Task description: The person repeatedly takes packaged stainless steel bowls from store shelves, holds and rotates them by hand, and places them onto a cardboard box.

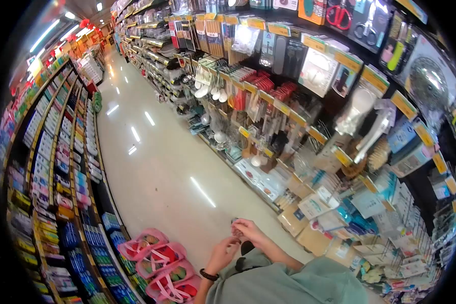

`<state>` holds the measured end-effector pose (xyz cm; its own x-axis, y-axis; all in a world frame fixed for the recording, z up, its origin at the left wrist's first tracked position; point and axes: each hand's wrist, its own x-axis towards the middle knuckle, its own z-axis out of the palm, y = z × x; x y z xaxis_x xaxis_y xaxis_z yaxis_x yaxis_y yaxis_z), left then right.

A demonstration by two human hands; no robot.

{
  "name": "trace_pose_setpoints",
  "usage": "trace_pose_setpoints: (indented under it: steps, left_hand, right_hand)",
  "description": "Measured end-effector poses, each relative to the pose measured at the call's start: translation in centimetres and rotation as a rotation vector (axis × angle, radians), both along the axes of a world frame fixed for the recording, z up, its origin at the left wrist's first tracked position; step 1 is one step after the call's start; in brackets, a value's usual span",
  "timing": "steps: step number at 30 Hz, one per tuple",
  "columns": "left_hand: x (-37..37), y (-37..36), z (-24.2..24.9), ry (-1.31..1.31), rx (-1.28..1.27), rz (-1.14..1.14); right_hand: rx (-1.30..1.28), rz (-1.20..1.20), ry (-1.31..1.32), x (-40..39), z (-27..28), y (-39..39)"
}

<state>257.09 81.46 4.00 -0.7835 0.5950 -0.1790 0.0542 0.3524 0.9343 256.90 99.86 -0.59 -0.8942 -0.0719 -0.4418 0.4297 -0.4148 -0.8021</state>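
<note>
My right hand (249,231) is in front of my body at the lower middle, with its fingers closed in a pinch. A small dark bit shows at its fingertips, too small to name. Just below and to the left, my left hand (224,254) has its fingers loosely bent and apart, close to the right hand's fingers. I see nothing held in it. A dark bracelet (209,275) circles my left wrist. Under the hands is the grey-green shirt (289,281) that I wear.
Pink baskets (159,261) with white straps stand on the floor to my left. A low shelf (61,152) of packaged goods runs along the left. On the right, a tall rack (289,109) holds hanging kitchen utensils. Between them the tiled aisle floor (152,167) stretches away.
</note>
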Motion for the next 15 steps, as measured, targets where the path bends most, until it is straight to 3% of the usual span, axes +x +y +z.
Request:
trace_pose_setpoints:
  steps: [4,7,13,15]
  left_hand:
    - [-7.6,2.4,1.0,0.03,-0.05,-0.266]
    - [-13.8,4.0,2.0,0.136,-0.049,-0.262]
    - [-24.5,4.9,3.7,0.246,-0.079,0.036]
    - [-27.1,4.5,4.2,0.116,-0.056,0.079]
  right_hand:
    - [-0.038,-0.008,0.021,-9.6,1.4,1.8]
    - [-0.027,0.024,0.082,-16.2,1.9,3.3]
    - [-0.001,0.053,0.091,-27.4,2.7,4.5]
    - [-0.013,0.067,0.071,-30.4,2.6,4.5]
